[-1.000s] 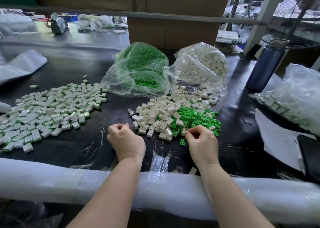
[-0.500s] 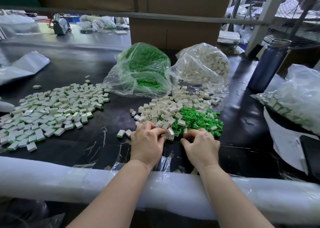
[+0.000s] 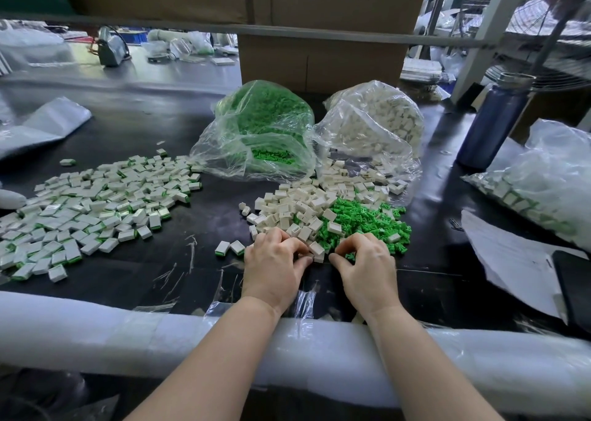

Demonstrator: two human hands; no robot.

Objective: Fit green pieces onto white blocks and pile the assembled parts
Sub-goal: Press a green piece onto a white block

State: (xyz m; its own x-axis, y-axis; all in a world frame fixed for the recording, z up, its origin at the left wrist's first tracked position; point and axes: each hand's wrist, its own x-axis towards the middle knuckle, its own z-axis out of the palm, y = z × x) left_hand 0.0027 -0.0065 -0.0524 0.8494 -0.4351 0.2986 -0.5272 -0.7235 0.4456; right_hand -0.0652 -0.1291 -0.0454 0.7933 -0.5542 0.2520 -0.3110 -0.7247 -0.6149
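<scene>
1. The loose white blocks (image 3: 300, 206) lie in a heap near the middle of the tabletop (image 3: 204, 222), tipped every way, so no shared long axis shows; several turn an open square mouth upward.
2. The green pieces (image 3: 364, 219) form a heap touching the blocks' right side, jumbled, with no common direction.
3. The left hand (image 3: 275, 264) has its fingers curled down at the near edge of the white heap, the thumb pressed to a block; whether it fully grips that block I cannot tell.
4. The right hand (image 3: 367, 267) curls its fingers over the near edge of the green heap, thumb and forefinger pinching a green piece.
5. Two assembled parts (image 3: 229, 248) lie just left of the left hand; the big assembled pile (image 3: 96, 209) spreads toward the tabletop's left edge.
6. Behind the heaps sit a bag of green pieces (image 3: 259, 132) and a bag of white blocks (image 3: 374, 126).
7. A blue bottle (image 3: 492, 120) stands toward the far right corner.
8. No writing is readable.
</scene>
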